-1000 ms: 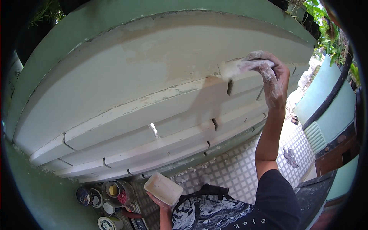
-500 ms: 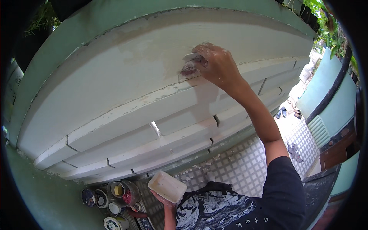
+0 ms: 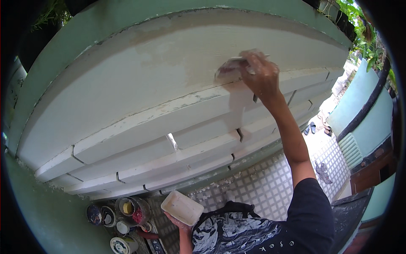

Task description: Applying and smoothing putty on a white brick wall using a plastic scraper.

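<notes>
We see flat scraper (image 3: 230, 67), pale blade smeared with whitish filler, pressed flat against wall (image 3: 139, 84), tilted slightly, near upper band. Wall pale green-white, patchy, stepped ledges below. We see shallow white rectangular tray (image 3: 182, 207), rim smeared, held low and roughly level, tilted slightly, well apart from scraper.

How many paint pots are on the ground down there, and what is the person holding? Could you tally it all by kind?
Round paint pots and cans on the floor: 5
White rectangular tray, held in the left hand: 1
Flat scraper, pressed to the wall by the right hand: 1
Total: 7
</notes>
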Motion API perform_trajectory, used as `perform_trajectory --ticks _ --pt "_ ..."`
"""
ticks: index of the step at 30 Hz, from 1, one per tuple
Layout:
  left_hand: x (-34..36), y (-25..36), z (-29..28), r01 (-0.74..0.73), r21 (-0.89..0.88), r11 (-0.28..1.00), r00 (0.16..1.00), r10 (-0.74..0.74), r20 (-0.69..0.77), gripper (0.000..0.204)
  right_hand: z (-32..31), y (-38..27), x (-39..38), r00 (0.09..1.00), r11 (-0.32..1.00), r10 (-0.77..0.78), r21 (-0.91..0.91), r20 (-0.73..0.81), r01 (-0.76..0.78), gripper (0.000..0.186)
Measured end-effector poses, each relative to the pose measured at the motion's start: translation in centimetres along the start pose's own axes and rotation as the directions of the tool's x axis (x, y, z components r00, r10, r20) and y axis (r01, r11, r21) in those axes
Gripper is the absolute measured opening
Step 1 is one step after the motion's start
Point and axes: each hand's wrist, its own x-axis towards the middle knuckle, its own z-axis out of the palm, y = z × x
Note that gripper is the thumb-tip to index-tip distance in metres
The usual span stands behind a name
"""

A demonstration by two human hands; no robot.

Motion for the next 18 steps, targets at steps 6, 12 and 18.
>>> perform_trajectory --ticks 6,12,18 --pt "0.4 -0.1 -0.5 0.051 -0.143 0.988 0.999 -0.049 0.013 0.076 -2.1 1.3 0.2 0.988 0.987 0.138 0.075 0.065 -0.142 0.026" --pt "0.5 -0.3 0.2 0.016 -0.023 1.000 1.000 -0.016 0.015 0.076 -0.2 1.6 -0.8 1.000 0.997 -0.016 -0.075 -0.026 0.014 0.026" --pt "0.0 0.0 1.1 0.043 -0.016 0.999 0.997 -0.042 0.057 0.078 -2.7 0.8 -0.8 0.966 0.974 0.223 -0.003 -0.132 -0.225 0.022"
